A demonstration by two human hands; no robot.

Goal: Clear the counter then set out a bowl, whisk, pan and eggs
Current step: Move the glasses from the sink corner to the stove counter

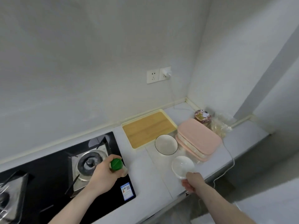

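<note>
From the head camera, the left hand (pixel 103 171) is curled around a bottle with a green cap (pixel 116 164), gripping it at the right edge of the black gas stove (pixel 48 175); a burner (pixel 90 164) lies just to the left of this hand. The right hand (pixel 192 181) pinches the near rim of a small white bowl (pixel 182 165), holding it over the front part of the counter (pixel 145 173). Just beyond that bowl, farther from the right hand, a larger white bowl with a dark rim (pixel 166 144) sits on the counter. Beyond and left of it lies a wooden board in a pale yellow tray (pixel 148 128). To the right of the rimmed bowl are stacked pink-lidded containers (pixel 199 138), with a patterned jar (pixel 203 116) and a clear bag (pixel 221 125) behind them.
</note>
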